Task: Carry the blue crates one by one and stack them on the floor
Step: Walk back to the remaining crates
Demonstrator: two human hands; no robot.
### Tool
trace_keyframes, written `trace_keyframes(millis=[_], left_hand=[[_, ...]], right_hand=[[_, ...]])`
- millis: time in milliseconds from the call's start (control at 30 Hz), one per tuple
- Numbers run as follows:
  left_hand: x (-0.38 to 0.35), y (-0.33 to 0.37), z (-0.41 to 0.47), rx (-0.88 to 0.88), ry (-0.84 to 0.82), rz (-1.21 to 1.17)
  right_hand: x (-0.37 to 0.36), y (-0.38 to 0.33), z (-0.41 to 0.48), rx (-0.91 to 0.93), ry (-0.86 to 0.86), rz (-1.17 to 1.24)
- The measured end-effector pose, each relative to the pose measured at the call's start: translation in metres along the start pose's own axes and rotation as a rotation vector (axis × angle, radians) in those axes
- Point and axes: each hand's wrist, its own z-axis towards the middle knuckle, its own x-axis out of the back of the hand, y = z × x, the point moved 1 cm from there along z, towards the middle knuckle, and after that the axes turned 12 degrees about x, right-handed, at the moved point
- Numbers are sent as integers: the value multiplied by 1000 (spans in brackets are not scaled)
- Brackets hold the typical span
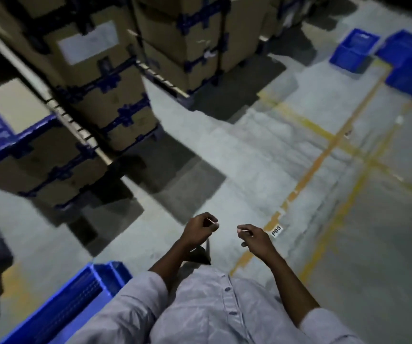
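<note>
Our left hand [200, 228] and right hand [254, 235] hang empty, fingers loosely curled, probably between carries; blue crates [354, 49] wait ahead on the floor [249, 150].

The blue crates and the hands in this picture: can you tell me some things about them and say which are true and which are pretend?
1. Both hands are carrying a crate. False: the left hand and the right hand hold nothing.
2. A blue crate sits on the floor close beside the person, at the left. True.
3. More blue crates lie far off at the upper right. True.
4. The floor has red lines. False: the painted lines are yellow.
5. Tall stacks of cardboard boxes stand at the left. True.
</note>
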Motion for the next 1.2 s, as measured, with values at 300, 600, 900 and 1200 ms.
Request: trace_keyframes(millis=[300, 600, 900, 1200], left_hand=[[-38, 131, 195, -139, -201, 155], [-20, 340, 332, -267, -214, 236], [-101, 454, 451, -262, -328, 258], [-211, 626, 548, -273, -321, 225]], right_hand=[[107, 12, 127, -60, 237, 179], [238, -63, 258, -79, 434, 314], [374, -32, 379, -116, 498, 371], [599, -8, 497, -38, 518, 313]])
